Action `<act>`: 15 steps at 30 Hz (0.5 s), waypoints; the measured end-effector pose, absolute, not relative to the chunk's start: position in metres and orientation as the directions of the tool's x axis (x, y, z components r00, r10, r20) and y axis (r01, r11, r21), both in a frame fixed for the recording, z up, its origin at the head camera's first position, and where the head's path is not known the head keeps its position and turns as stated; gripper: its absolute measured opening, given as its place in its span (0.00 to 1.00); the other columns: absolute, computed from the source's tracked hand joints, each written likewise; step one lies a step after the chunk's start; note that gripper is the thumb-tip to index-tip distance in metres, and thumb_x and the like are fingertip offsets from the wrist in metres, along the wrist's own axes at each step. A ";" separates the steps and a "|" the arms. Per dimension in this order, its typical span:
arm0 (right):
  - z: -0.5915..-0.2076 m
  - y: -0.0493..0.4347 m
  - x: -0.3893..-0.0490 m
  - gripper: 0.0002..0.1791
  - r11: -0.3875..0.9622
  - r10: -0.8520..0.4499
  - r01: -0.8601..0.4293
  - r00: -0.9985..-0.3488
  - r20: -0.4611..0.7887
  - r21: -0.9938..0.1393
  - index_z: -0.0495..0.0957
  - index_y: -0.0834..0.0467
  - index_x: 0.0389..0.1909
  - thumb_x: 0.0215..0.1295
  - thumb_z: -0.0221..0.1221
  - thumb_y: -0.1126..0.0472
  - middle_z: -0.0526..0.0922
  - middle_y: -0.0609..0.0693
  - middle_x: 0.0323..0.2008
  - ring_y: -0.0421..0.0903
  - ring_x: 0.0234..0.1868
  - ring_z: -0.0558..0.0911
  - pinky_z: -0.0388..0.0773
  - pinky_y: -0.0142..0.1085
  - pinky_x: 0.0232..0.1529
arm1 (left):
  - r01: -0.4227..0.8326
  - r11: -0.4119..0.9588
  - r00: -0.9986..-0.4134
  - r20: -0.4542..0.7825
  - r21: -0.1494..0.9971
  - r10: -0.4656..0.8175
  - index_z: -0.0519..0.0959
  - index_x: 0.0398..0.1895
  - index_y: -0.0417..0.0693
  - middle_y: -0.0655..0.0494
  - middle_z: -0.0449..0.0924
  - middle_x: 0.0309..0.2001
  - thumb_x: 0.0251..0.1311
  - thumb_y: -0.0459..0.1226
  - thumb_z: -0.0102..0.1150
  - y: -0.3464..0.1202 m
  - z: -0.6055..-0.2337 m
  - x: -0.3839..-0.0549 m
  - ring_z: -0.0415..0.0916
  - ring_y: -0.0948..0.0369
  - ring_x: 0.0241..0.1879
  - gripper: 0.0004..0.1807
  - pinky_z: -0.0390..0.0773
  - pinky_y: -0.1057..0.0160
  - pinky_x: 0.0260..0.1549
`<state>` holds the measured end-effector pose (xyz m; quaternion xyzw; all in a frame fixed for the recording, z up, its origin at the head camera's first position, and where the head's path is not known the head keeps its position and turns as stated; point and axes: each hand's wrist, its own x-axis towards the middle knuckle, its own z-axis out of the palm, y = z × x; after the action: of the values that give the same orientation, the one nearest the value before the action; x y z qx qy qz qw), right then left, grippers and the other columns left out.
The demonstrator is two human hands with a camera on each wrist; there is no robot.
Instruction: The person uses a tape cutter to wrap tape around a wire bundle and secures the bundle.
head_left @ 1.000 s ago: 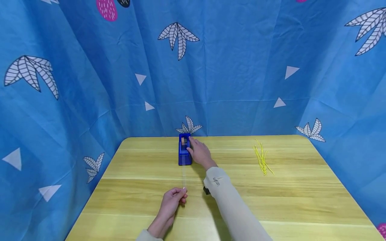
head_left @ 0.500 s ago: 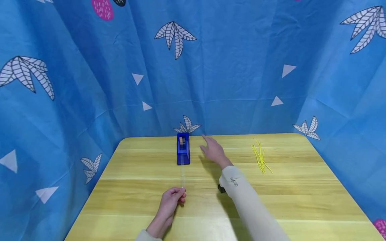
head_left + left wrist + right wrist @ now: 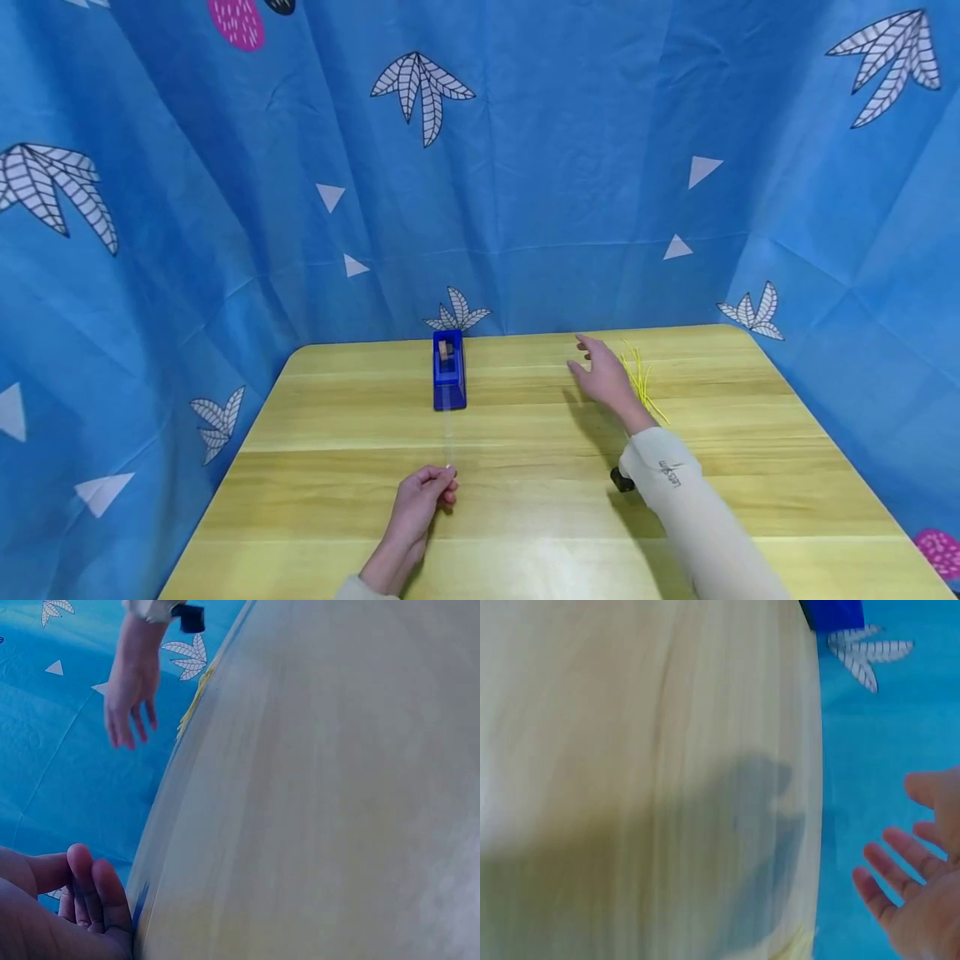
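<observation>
Thin clear tape strip (image 3: 448,429) runs down mid-frame from boxy blue plastic dispenser (image 3: 448,377), end pinched by your left hand (image 3: 417,504); right hand (image 3: 606,380) loose-fingered.

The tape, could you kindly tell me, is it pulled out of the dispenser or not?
Pulled out: in the head view, the tape stretches from the dispenser to the left hand, which pinches it.

Bright, even head view; dimmer, hazier wrist views.
Glare whitens the near part of the table (image 3: 540,542); the right hand (image 3: 606,380) and sleeve (image 3: 701,512) cast soft shadows leftward. Wood grain looks blurred in both wrist views.
</observation>
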<state>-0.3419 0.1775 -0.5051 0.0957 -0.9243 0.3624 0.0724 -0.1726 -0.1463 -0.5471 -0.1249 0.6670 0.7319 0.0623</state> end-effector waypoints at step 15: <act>-0.512 0.263 -0.309 0.33 0.642 0.147 0.051 -0.987 0.058 -0.765 0.58 0.71 0.76 0.78 0.53 0.58 0.71 0.72 0.66 0.69 0.62 0.76 0.76 0.60 0.58 | -0.243 -0.112 -0.964 -0.252 0.964 -0.080 0.79 0.46 0.28 0.57 0.81 0.30 0.72 0.34 0.61 -0.145 -0.549 -0.173 0.77 0.65 0.27 0.13 0.79 0.70 0.30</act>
<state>-0.3092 0.2630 -0.5120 -0.0548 -0.9042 0.4196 0.0573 -0.1727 -0.1455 -0.5489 -0.1215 0.6640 0.7357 0.0553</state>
